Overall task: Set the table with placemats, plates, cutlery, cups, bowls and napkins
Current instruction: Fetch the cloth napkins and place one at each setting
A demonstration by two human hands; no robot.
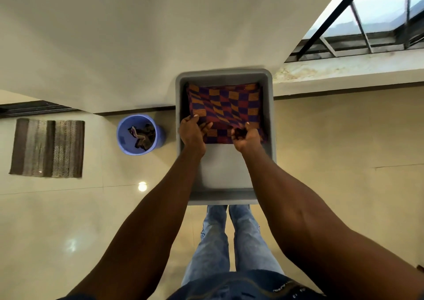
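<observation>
A checkered cloth placemat in purple, red and orange lies in the far half of a grey plastic tub on the floor. My left hand grips the cloth's near left edge, with fingers curled over it. Near the right corner of that same edge, my right hand pinches the cloth, bunching the fabric. The tub's near half shows bare grey bottom. What lies beneath the cloth is hidden.
A blue bucket with dark items inside stands left of the tub by the wall. A striped brown doormat lies further left. My legs in jeans stand just behind the tub. A window ledge runs at the right.
</observation>
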